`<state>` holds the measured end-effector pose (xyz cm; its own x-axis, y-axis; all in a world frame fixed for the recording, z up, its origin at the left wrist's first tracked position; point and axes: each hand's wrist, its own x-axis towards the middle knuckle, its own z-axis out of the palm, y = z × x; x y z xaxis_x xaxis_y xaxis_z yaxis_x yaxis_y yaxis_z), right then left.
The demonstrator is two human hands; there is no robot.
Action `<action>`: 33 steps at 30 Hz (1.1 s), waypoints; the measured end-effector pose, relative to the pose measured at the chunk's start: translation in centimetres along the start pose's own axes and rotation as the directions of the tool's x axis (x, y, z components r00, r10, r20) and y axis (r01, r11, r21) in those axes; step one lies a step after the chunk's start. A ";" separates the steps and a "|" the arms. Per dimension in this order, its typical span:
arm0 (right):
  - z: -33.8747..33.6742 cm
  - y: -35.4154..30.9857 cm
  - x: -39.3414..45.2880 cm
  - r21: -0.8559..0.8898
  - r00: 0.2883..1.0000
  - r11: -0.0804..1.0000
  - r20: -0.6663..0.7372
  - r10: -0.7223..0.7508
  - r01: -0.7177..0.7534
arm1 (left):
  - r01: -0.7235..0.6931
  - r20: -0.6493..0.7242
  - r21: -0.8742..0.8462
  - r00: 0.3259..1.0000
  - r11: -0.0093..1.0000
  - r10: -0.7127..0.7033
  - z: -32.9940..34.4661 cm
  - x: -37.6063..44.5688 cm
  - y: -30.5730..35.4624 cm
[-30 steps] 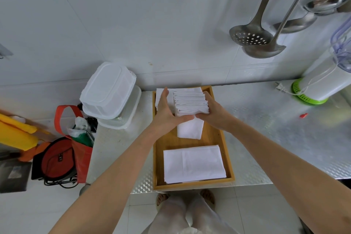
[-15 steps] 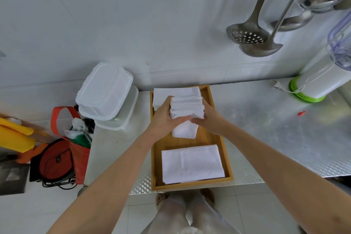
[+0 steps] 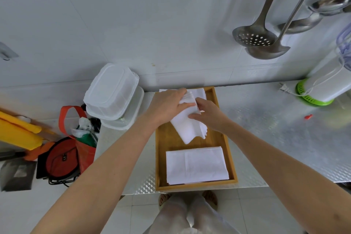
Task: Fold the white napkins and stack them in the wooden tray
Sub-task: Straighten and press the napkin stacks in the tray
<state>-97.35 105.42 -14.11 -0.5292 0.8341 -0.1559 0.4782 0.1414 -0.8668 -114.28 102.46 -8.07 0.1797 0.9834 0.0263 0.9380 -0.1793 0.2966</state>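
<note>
The bench (image 3: 275,138) is a patterned metal top against a tiled wall, and the tray (image 3: 230,159) sits at its left end, running from the near edge to the far one. A lidded tub (image 3: 112,91) stands just left of the tray's far end; ladles (image 3: 266,40) hang on the wall to the right.

In the tray's near half lies a flat pile (image 3: 195,165) of folded napkins, squared to the corner. At the far end a loose sheet (image 3: 200,92) rests under the hands.

Both hands hold a bundle (image 3: 188,125) of napkins over the tray's far half. The left hand (image 3: 167,105) has its fingers curled over the bundle's far end, thumb across the top. The right hand (image 3: 209,113) pinches its right side, fingers bent onto the cloth. The bundle's near end droops and its edges fan out.

To do this well, I would tap the fanned edges even before lowering, keep both grips until the bundle lies flat, and set it beside the pile, not overlapping.
</note>
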 end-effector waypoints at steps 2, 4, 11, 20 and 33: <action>-0.8 -0.2 -0.4 0.020 0.996 0.996 0.026 0.084 -0.085 | 0.060 -0.042 -0.200 0.997 0.978 -0.069 -0.1 -0.2 -1.0; -1.7 0.3 -0.8 0.035 0.980 0.982 0.088 0.181 -0.184 | 0.191 -0.029 -0.430 0.974 0.883 -0.225 0.5 -0.3 -2.4; -2.1 2.5 -0.7 0.552 0.869 0.707 0.066 0.490 -0.441 | 0.675 0.389 -0.663 0.679 0.322 -0.623 5.2 -2.4 -3.0; 0.7 4.1 0.2 0.311 0.798 0.772 -0.064 0.600 -0.555 | 0.767 0.444 -0.597 0.558 0.233 -0.701 9.0 -3.5 -1.9; 0.9 3.6 0.0 -0.432 0.966 0.865 -0.082 0.246 -0.257 | 0.499 0.262 -0.313 0.863 0.808 -0.431 7.9 -4.2 -1.9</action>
<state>-96.31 105.41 -17.63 -0.3359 0.8841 -0.3249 0.8520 0.1381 -0.5051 -114.50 98.47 -16.25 -0.1717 0.9188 -0.3553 0.7552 0.3543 0.5514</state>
